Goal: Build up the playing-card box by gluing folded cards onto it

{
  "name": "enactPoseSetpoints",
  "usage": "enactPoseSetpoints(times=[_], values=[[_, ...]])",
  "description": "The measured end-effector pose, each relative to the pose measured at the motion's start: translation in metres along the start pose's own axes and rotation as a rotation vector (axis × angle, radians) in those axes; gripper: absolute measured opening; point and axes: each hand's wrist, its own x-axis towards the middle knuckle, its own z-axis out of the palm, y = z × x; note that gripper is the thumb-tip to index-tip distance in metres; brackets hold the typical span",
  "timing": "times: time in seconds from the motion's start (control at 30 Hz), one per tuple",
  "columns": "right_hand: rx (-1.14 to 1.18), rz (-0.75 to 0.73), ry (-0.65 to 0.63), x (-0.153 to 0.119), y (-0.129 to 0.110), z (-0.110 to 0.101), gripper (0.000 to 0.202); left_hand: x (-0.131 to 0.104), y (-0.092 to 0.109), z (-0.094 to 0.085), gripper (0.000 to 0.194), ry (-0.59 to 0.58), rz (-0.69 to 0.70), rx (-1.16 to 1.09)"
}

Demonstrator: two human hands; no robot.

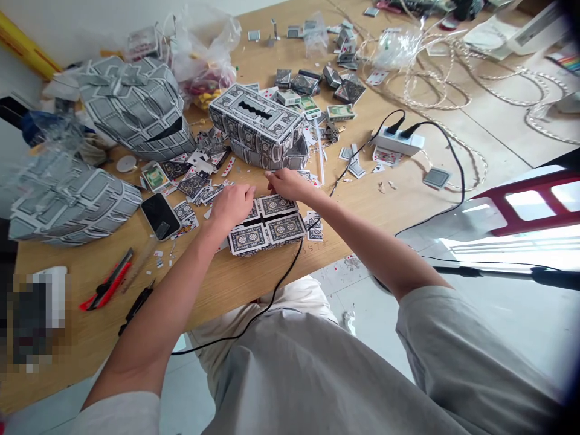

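A low box of playing cards (286, 228), its patterned card backs facing up with dark gaps between them, lies near the table's front edge. My left hand (232, 208) is closed at its far left corner, the fingers curled over the edge. At the far side, my right hand (289, 183) is closed too, with bent fingers against the box's back edge. The fingertips of both hands are partly hidden. Just beyond stands a larger card-covered box (258, 118) with a jagged dark slot in its top. Loose playing cards (194, 184) lie left of my left hand.
Two bulky woven-card pieces (136, 103) stand at the left. Nearby are a phone (160, 215), a red utility knife (109, 284) and a dark tool (136, 307). A power strip (397, 140) sits at right; its black cable (290, 272) crosses the front edge. Rope (421, 84) lies behind.
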Motion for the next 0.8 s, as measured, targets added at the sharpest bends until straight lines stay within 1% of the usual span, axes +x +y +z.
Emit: enactPoseSetpoints(times=[0.07,0.13,0.23,0.3,0.43,0.53,0.6,0.67,0.8], values=[[-0.115,-0.004,0.048,-0.001,-0.002,0.007,0.054,-0.001,-0.001,0.004,0.048,-0.019,-0.067,0.036],[-0.203,-0.033,0.064,-0.002,-0.002,0.015,0.057,-0.001,-0.002,0.009,0.05,-0.032,-0.102,0.051],[-0.29,-0.113,0.057,-0.004,0.003,0.021,0.06,-0.002,-0.002,0.014,0.051,-0.043,-0.101,0.059],[-0.319,-0.144,0.014,-0.003,0.005,0.02,0.054,0.0,-0.002,0.014,0.05,-0.072,-0.087,0.058],[-0.305,-0.137,-0.083,0.004,0.005,0.008,0.045,0.005,-0.004,0.009,0.046,-0.126,-0.054,0.041],[-0.228,-0.114,-0.095,0.009,0.004,-0.002,0.051,0.01,-0.009,0.004,0.044,-0.134,-0.03,0.019],[-0.169,-0.105,-0.075,0.01,0.005,-0.004,0.055,0.013,-0.012,0.002,0.05,-0.107,-0.015,-0.008],[-0.156,-0.099,-0.035,0.012,0.008,-0.003,0.053,0.015,-0.014,0.003,0.054,-0.081,-0.008,-0.031],[-0.164,-0.105,0.018,0.016,0.016,0.008,0.05,0.017,-0.012,0.009,0.049,-0.103,-0.006,-0.031]])
